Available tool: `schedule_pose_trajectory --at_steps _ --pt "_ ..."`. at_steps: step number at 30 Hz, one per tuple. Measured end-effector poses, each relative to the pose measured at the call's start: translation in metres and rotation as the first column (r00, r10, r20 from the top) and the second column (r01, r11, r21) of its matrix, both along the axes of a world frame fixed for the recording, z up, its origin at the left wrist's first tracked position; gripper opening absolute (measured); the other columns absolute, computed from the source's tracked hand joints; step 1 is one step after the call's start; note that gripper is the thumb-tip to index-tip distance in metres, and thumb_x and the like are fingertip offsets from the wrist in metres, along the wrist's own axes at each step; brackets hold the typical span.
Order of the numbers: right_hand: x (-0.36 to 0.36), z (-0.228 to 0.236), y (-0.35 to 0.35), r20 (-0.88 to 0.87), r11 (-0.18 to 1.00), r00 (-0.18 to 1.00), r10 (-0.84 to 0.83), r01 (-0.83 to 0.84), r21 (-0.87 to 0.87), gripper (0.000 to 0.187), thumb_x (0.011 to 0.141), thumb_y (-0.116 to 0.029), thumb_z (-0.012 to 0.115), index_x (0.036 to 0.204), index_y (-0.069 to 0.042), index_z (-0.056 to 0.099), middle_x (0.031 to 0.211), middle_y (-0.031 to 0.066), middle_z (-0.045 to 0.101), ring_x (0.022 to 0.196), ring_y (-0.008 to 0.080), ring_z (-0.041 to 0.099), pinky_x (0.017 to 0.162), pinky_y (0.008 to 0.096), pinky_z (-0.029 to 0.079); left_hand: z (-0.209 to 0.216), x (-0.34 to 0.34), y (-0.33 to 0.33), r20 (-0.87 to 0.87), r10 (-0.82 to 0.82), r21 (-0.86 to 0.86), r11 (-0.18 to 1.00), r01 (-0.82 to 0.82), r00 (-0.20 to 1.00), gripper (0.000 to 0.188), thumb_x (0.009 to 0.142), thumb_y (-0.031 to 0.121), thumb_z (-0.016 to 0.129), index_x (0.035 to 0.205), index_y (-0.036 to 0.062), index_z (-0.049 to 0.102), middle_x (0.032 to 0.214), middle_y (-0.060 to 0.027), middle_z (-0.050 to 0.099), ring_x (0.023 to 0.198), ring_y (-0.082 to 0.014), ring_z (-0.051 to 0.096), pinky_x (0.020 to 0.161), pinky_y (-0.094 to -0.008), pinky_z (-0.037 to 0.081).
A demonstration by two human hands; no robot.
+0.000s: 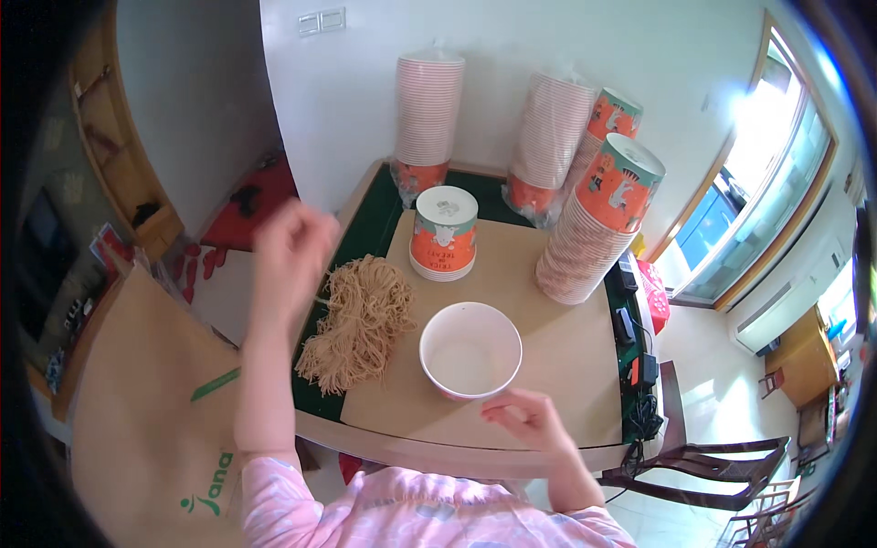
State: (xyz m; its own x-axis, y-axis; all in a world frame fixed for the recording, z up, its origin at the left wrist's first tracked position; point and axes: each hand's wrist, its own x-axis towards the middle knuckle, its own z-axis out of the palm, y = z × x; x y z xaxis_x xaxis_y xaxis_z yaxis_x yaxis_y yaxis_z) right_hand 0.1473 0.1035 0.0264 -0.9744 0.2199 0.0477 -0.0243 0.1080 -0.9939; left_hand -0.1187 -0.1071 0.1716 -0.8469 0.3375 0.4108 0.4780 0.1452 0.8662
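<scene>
My left hand (294,245) is raised above the table's left edge, smeared by motion. Its fingers look curled, but whether they hold anything is unclear. My right hand (534,422) is low at the near side of a white paper bucket (470,352), fingers loosely bent and apart, holding nothing. Upright, the bucket shows its bare white inside. To its left lies a loose heap of tan shredded paper strands (358,324). Behind it stands an upside-down orange and green paper bucket (444,239) with a printed figure, stacked over white rims.
Tall nested bucket stacks stand along the back: a bagged one (429,114), another bagged one (553,137), and a leaning stack (598,224) at right. Black power adapters and cables (644,374) line the right edge. A large cardboard box (151,402) is at left, a dark chair (713,470) at right.
</scene>
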Motion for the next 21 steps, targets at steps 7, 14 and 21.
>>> schedule_pose_trajectory --at_steps 7,14,21 --pt "-0.027 -0.066 -0.071 -0.071 0.941 0.991 0.114 -0.13 -0.313 0.059 0.089 0.004 0.059 0.142 -0.003 0.035 0.137 0.0084 0.046 0.116 0.0151 0.054 0.096 0.0299 0.047 -0.192 0.127 -0.002 0.052 -0.446 -0.282 0.852 0.441 0.894 0.007 0.079 0.009 0.073 0.084 0.0055 0.069 0.08 -0.0102 0.062 0.072 -0.0261 0.063 0.063 -0.035 0.05" --pt "-0.029 -0.089 -0.061 0.103 0.982 0.982 0.158 -0.145 -0.119 0.023 0.088 -0.001 0.064 0.111 0.003 0.061 0.097 0.0061 0.067 0.093 0.0117 0.063 0.082 0.0269 0.052 -0.188 0.132 -0.008 0.251 -0.344 -0.228 0.887 0.401 0.905 0.008 0.078 0.004 0.074 0.086 0.0043 0.073 0.078 -0.0064 0.064 0.068 -0.0157 0.064 0.061 -0.0269 0.052" --pt "-0.005 -0.092 -0.033 0.072 0.965 0.997 -0.018 0.036 -0.258 0.009 0.09 -0.004 0.063 0.097 0.003 0.062 0.092 0.0049 0.066 0.088 0.0106 0.063 0.078 0.0265 0.051 -0.194 0.136 0.011 0.324 -0.408 -0.171 0.862 0.477 0.853 0.007 0.078 0.005 0.074 0.085 0.0034 0.072 0.076 -0.007 0.064 0.065 -0.0154 0.063 0.058 -0.0278 0.05"
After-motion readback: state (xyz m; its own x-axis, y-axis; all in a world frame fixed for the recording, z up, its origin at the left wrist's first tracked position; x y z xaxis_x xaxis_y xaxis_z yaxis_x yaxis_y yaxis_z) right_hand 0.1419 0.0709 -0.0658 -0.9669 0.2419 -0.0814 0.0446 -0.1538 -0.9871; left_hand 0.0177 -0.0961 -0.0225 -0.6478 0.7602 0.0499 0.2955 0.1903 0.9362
